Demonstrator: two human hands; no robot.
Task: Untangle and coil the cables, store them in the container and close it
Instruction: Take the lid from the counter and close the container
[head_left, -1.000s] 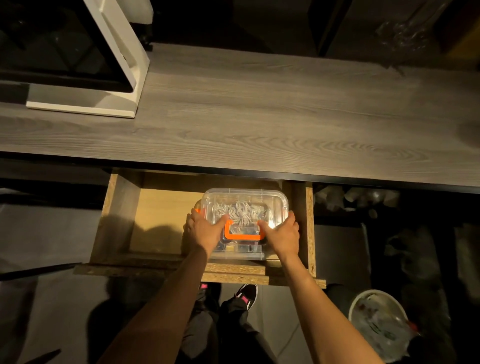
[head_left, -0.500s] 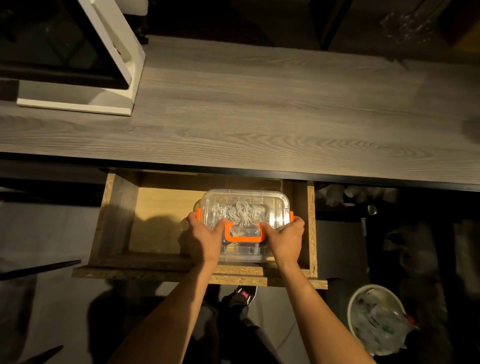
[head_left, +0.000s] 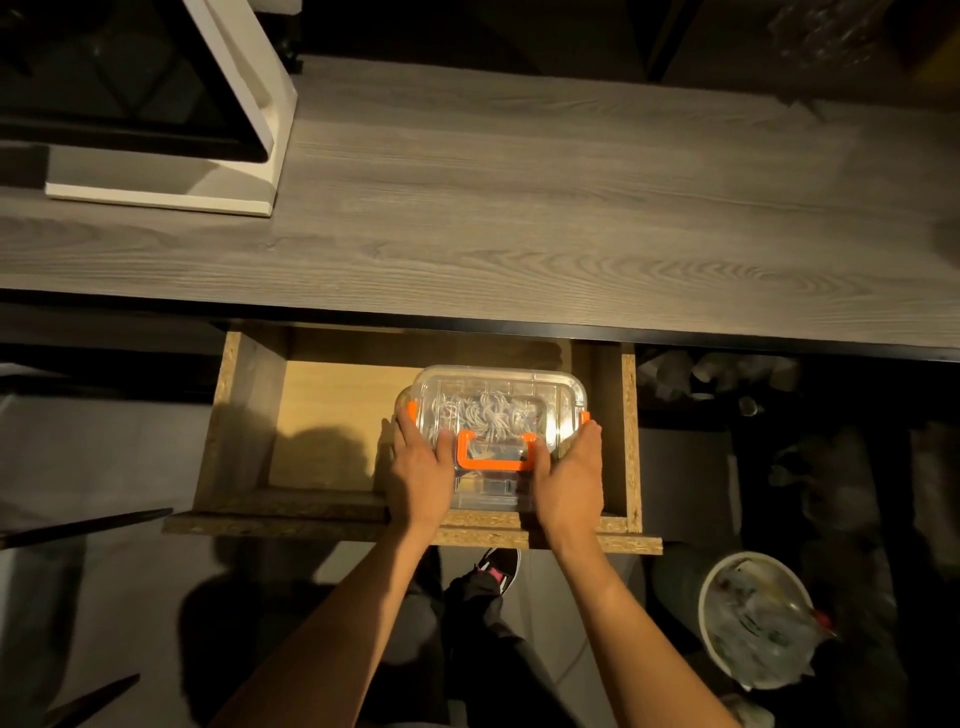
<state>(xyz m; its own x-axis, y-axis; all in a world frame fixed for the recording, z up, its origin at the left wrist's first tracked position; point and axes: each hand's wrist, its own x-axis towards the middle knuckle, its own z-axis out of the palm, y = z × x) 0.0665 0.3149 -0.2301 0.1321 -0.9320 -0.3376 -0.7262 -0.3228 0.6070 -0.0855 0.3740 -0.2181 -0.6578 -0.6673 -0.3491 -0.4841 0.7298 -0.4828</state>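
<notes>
The left hand is laid against the left end of the container, fingers pressed together along the wall and the thumb resting on the lid. The right hand is placed the same way on the right end, so the box is clamped between both palms; this symmetric hold is judged to keep it level while it is carried or set down. The orange handle lies between the two thumbs, unused. Pale cables are seen through the clear lid, bunched near the middle; whether they are neatly coiled cannot be told. An orange latch shows at 3 o'clock of the lid, another at 9 o'clock. The container sits in the right half of the open drawer, below the desk. At 4 o'clock from the drawer stands a bin
</notes>
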